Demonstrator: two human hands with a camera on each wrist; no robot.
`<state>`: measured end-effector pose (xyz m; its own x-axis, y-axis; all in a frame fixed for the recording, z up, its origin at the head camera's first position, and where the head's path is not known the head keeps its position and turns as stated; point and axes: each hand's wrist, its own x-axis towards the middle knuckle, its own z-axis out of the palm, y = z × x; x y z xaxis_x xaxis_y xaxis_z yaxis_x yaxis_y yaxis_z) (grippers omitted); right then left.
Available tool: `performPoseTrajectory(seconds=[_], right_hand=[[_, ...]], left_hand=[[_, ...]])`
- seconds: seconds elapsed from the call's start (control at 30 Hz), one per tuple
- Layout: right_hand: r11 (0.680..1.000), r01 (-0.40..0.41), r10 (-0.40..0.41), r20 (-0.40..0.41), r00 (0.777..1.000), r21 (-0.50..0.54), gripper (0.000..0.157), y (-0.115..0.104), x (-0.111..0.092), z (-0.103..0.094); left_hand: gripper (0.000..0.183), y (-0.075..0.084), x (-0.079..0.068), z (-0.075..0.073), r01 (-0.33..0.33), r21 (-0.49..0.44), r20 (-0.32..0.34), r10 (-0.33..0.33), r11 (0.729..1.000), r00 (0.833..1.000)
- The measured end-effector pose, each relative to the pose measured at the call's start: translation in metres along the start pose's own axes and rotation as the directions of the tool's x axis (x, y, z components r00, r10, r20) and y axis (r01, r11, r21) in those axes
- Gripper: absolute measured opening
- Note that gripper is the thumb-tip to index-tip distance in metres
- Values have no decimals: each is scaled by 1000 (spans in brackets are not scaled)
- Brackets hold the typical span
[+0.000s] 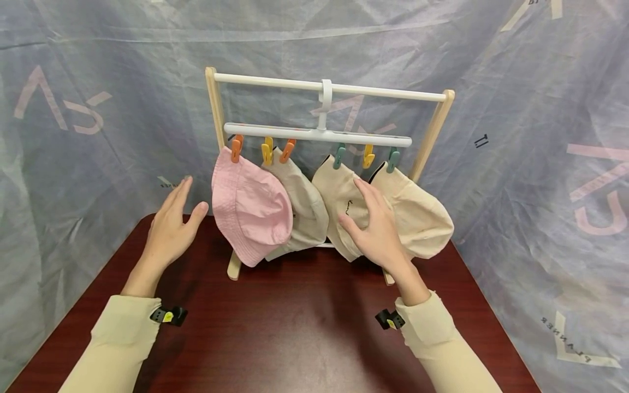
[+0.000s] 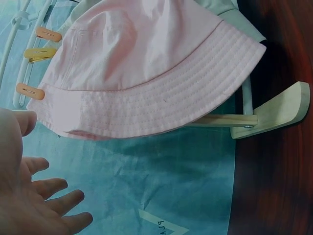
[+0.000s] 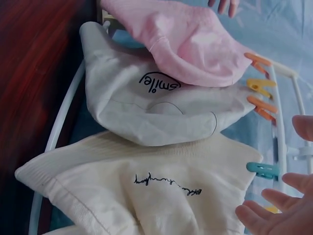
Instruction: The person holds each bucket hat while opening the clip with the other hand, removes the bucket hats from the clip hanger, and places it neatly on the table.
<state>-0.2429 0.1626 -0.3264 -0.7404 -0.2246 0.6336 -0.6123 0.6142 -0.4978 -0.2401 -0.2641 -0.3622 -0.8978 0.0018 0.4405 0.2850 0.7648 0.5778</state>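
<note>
Fingers of the left hand (image 1: pixel 169 232) are extended, with the thumb set wide; those of the right hand (image 1: pixel 375 229) are likewise extended, and neither hand holds anything. Landmark: the white clip bar (image 1: pixel 275 131). The left hand stands below and beyond its left end, near the pink hat (image 1: pixel 257 204); the right hand lies below its right half, in front of the lettered cream hat (image 1: pixel 339 188), contact between them being uncertain. Below the bar, from left to right, hang the pink hat on an orange clip (image 1: pixel 237 149), the grey hat (image 1: pixel 309 204) on a second orange clip (image 1: pixel 288 151), the lettered cream hat on a teal clip (image 1: pixel 339 157), and the plain cream hat (image 1: pixel 422 218) on another teal clip (image 1: pixel 393 160). Above the bar's middle, a white hook (image 1: pixel 326 95) joins it to the top rail (image 1: pixel 270 82) of a wooden rack (image 1: pixel 434 131); the dark red table (image 1: pixel 295 327) lies beneath. Probable faults: a tug on a brim could slip the fabric from its clip, since each hat appears gripped only at its edge. Lifting one end hat alone could tilt the bar, given its single central hook; an overlapping hat could drag its neighbour along.
</note>
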Motion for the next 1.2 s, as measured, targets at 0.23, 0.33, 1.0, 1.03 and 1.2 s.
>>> performPoseTrajectory(seconds=[0.23, 0.33, 1.0, 1.03, 1.2], right_hand=[[999, -14, 12, 40, 999, 50, 77, -4, 8, 4], [995, -25, 21, 52, 998, 91, 76, -5, 11, 6], [954, -103, 61, 154, 986, 281, 69, -23, 31, 20], [953, -102, 59, 156, 986, 286, 68, -24, 31, 21], [943, -109, 60, 163, 985, 313, 65, -27, 37, 25]], left_hand=[[73, 0, 5, 4, 1, -23, 1, -1, 1000, 1000], [72, 2, 8, 5, -2, -35, 4, 2, 999, 1000], [64, 7, 27, 14, -13, -166, -51, 5, 986, 999], [63, 7, 28, 14, -14, -173, -56, 5, 985, 998], [61, 7, 32, 16, 3, -221, -69, -18, 975, 997]])
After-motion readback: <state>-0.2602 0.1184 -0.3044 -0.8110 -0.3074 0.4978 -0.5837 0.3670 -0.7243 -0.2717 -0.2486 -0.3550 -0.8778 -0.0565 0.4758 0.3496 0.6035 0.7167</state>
